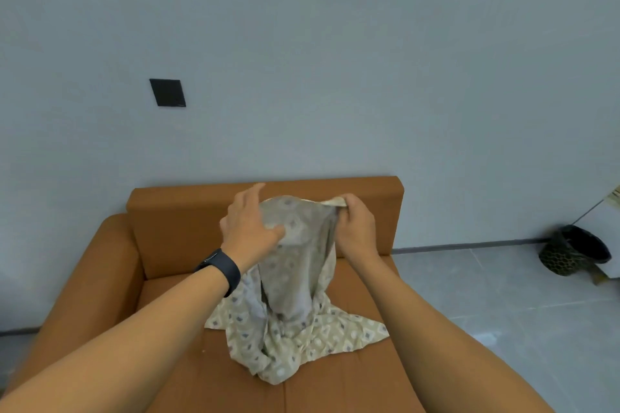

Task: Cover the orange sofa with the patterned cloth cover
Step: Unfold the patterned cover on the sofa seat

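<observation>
Orange sofa [174,238]: smooth upholstery, low straight back against the wall, rounded armrest on the left side, seat mostly bare. Patterned cloth cover [295,322]: beige with small grey and white motifs, bunched and crumpled. Upper part lifted above mid-seat in front of the backrest; lower folds spread loosely on the seat cushion.

Soft cloth on smooth upholstery

The patterned cloth cover [295,305] looks thin, matt and crumpled; the orange sofa [174,245] shows a smooth, leather-like matt skin; the floor tiles [503,295] shine faintly.
</observation>
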Demonstrator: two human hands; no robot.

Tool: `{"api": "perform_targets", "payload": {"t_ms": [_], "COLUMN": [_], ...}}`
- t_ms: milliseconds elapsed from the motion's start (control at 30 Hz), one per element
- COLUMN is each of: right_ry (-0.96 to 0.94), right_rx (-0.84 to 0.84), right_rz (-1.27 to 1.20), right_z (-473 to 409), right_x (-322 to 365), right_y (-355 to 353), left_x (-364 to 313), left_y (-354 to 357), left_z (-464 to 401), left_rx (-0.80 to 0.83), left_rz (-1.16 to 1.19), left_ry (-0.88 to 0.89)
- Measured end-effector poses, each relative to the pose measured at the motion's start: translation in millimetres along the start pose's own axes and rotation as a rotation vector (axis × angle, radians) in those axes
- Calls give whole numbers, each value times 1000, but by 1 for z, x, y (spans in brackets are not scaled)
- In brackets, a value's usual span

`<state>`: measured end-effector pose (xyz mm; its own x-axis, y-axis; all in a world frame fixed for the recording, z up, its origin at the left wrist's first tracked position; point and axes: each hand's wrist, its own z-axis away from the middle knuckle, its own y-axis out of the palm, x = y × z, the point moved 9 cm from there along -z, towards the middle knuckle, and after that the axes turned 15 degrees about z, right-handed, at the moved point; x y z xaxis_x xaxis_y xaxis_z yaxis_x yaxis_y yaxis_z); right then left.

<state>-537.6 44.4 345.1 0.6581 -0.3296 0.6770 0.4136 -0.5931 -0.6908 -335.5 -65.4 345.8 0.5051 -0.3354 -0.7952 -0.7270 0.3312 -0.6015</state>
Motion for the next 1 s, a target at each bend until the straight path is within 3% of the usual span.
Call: {"api": "perform_targets", "payload": {"t_ms": [133, 333, 433, 567, 700, 800, 900, 1000], "right_ry": [-115, -165, -179, -55, 96, 175, 151, 47], "right_rx": [203, 320, 343, 362, 453, 347, 94, -192], "right_rz": [-39, 77, 271, 445, 559, 393, 112, -17], "right_z": [2, 19, 30, 33, 32, 18, -3, -31], "right_x": [34, 15, -4, -40, -79, -75, -31, 31], "right_y": [21, 43, 63, 84, 92, 74, 35, -27], "left_x": [-33, -9, -20, -29, -13, 19, 53, 54], "left_y": [22, 1, 4, 0, -24, -42, -44, -51], "left_z": [9, 14, 20, 22, 20, 14, 10, 6], "left_rx": [109, 32, 107, 117, -19, -97, -56, -84], "left_rz": [-119, 276, 362, 398, 358, 199, 118, 195], "left_ry": [211, 127, 167, 185, 159, 66, -83, -105]}}
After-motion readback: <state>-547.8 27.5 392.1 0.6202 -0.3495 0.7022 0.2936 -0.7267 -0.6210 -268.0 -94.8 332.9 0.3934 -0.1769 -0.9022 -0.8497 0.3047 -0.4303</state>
